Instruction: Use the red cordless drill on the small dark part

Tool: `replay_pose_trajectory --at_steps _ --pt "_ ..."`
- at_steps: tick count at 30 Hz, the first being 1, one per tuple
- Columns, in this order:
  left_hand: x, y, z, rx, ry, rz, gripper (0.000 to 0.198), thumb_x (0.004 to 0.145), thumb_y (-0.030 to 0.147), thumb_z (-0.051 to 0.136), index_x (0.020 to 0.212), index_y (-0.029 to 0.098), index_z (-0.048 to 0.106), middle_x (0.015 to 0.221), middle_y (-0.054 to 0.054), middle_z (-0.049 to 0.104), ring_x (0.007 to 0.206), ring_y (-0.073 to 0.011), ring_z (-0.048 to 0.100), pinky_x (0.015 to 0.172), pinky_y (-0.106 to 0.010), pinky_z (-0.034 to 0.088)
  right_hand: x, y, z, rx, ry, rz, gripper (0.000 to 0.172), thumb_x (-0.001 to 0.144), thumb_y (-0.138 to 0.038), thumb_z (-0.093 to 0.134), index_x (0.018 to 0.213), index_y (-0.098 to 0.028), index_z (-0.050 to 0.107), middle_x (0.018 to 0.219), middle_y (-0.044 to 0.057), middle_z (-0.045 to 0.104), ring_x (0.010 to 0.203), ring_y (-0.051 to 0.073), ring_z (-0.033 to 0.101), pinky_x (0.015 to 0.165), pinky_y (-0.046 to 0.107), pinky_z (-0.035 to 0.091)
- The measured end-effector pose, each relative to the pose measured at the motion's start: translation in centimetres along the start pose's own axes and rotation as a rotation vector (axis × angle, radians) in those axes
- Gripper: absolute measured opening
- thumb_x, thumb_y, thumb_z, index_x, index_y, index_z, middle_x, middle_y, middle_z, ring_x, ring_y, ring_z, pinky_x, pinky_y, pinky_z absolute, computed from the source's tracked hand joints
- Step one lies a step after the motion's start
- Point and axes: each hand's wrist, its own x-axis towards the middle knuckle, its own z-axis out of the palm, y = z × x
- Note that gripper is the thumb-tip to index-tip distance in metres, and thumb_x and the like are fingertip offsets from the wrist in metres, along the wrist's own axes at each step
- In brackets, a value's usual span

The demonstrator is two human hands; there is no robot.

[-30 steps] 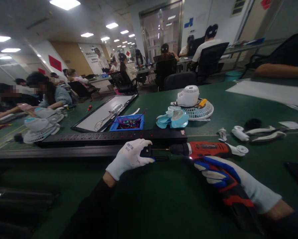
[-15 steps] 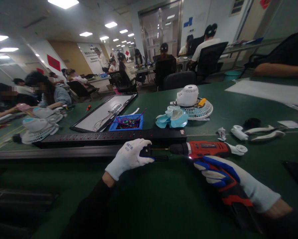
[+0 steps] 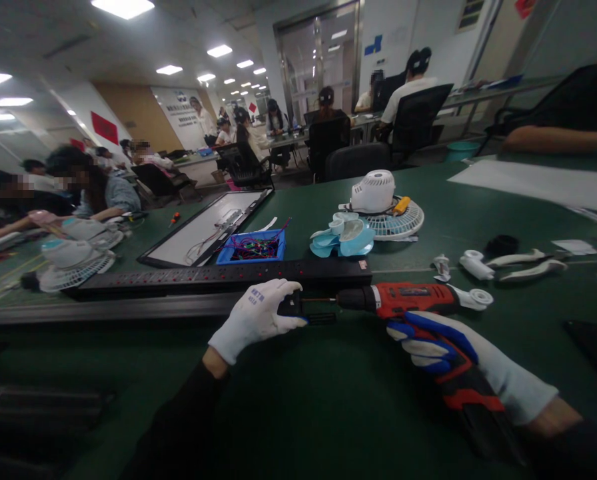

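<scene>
My left hand (image 3: pixel 261 313), in a white glove, is closed around the end of a long black bar (image 3: pixel 128 309) that lies across the table. Thumb and fingers straddle the black end piece (image 3: pixel 290 305). In my right hand (image 3: pixel 438 347), gloved in white and blue, is the grip of a red and black cordless drill (image 3: pixel 413 298). Its long thin bit (image 3: pixel 323 300) points left and meets the end piece; the exact contact is too small to make out. Just behind the bar lies a black power strip (image 3: pixel 228 275) with a row of sockets.
Beyond the strip stand a blue tray of wires (image 3: pixel 252 247), light-blue fan blades (image 3: pixel 342 235) and a white fan (image 3: pixel 378 200). Pliers (image 3: pixel 526 265) and small white parts (image 3: pixel 476 264) lie right of the drill. A framed panel (image 3: pixel 203 227) sits back left. Other people work around.
The small light on the drill was lit and is now off. Both hands and the drill hold nearly the same place; the whole view has shifted slightly.
</scene>
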Motion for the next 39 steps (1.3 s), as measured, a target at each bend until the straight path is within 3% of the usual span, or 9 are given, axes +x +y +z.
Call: replay_pose_trajectory --at_steps 9,25,31,39 --pt "0.1 -0.2 0.2 0.024 -0.015 -0.014 0.063 0.087 0.063 0.069 0.133 0.023 0.056 0.121 -0.01 0.066 0.108 -0.0285 0.067 0.095 -0.044 0.054 -0.2 -0.1 1.4 0.019 0.039 -0.011 0.028 0.077 -0.026 0.087 0.088 -0.002 0.077 0.056 -0.002 0.061 0.044 0.004 0.053 0.042 0.012 0.047" --pt "0.1 -0.1 0.2 0.029 -0.025 -0.007 0.064 0.087 0.066 0.067 0.134 0.023 0.055 0.12 -0.01 0.065 0.108 -0.0283 0.066 0.094 -0.043 0.055 -0.4 -0.2 1.6 0.01 0.062 0.007 0.031 0.074 -0.027 0.089 0.088 -0.002 0.077 0.061 0.0 0.064 0.045 0.003 0.054 0.043 0.012 0.048" --pt "0.2 -0.1 0.2 0.039 -0.036 -0.01 0.064 0.088 0.065 0.066 0.134 0.022 0.055 0.12 -0.011 0.065 0.107 -0.0289 0.066 0.094 -0.043 0.054 -0.5 -0.2 1.2 0.013 0.047 0.004 0.027 0.078 -0.027 0.086 0.088 -0.004 0.076 0.055 -0.003 0.059 0.043 0.004 0.053 0.043 0.011 0.047" --pt "0.4 0.4 -0.1 -0.005 -0.03 -0.008 0.059 0.087 0.06 0.07 0.13 0.022 0.057 0.114 -0.007 0.066 0.102 -0.0264 0.067 0.09 -0.041 0.055 -0.6 -0.2 0.8 -0.041 0.06 -0.019 0.034 0.079 -0.033 0.086 0.096 -0.006 0.076 0.069 0.002 0.069 0.048 0.002 0.056 0.045 0.01 0.047"
